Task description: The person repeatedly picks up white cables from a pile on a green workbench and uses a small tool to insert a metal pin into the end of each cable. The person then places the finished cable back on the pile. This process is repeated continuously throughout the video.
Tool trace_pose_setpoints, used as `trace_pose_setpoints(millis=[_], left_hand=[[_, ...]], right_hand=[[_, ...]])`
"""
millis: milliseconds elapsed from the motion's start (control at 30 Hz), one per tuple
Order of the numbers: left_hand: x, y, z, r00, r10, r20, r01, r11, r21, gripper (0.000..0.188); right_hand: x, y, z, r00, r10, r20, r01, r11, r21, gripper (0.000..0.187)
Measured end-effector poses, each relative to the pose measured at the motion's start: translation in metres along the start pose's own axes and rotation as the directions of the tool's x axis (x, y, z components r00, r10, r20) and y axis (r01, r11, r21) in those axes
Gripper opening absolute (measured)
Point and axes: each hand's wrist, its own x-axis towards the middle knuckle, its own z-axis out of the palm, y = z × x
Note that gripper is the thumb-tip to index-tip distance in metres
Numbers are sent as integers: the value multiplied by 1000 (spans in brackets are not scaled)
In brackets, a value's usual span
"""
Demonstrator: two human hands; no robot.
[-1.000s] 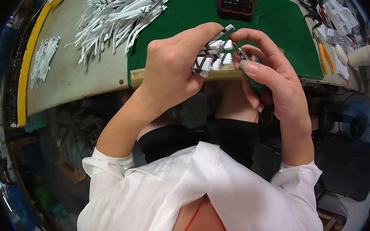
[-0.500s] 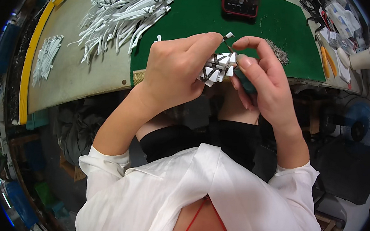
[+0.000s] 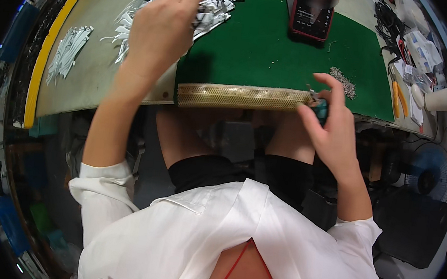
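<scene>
My left hand (image 3: 164, 25) is over a large pile of slim white curved strips (image 3: 219, 3) that look like eyeglass temple arms with dark markings. Its fingers are curled, and white and dark ends show beside them. What the fingers hold is mostly hidden. Near the front edge of the green mat (image 3: 258, 47), my right hand (image 3: 333, 125) is closed around a small screwdriver (image 3: 320, 111) with a teal handle. To the right on the mat lies a heap of tiny metal bits (image 3: 344, 82), perhaps screws.
A smaller bunch of white strips (image 3: 69, 54) lies at the left. A phone (image 3: 312, 14) stands at the mat's far edge. Gold mesh trim (image 3: 243, 97) runs along the front edge. At right are orange-handled pliers (image 3: 399, 96), a white cup (image 3: 441, 98) and cables (image 3: 390, 24).
My left hand has moved from the mat's front, left and away, to the big pile. My right hand has come apart from it, lower and to the right, keeping the screwdriver. The view has shifted.
</scene>
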Motion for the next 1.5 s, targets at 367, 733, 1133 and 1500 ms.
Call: trace_pose_setpoints(millis=[367,733,1133,1500], left_hand=[[-7,-56,21,982,92,165,-94,996,8,29],[10,-38,5,990,-93,-111,47,932,-359,27],[-5,-1,-1,961,-255,107,261,706,-659,32],[-14,73,-15,958,-149,244,281,333,-900,39]], right_hand=[[2,34,-58,995,76,72,-63,983,-172,39],[10,47,-65,962,-24,273,127,922,-366,29],[17,47,-57,967,-2,254,106,912,-397,25],[29,35,-54,951,52,305,89,899,-429,28]])
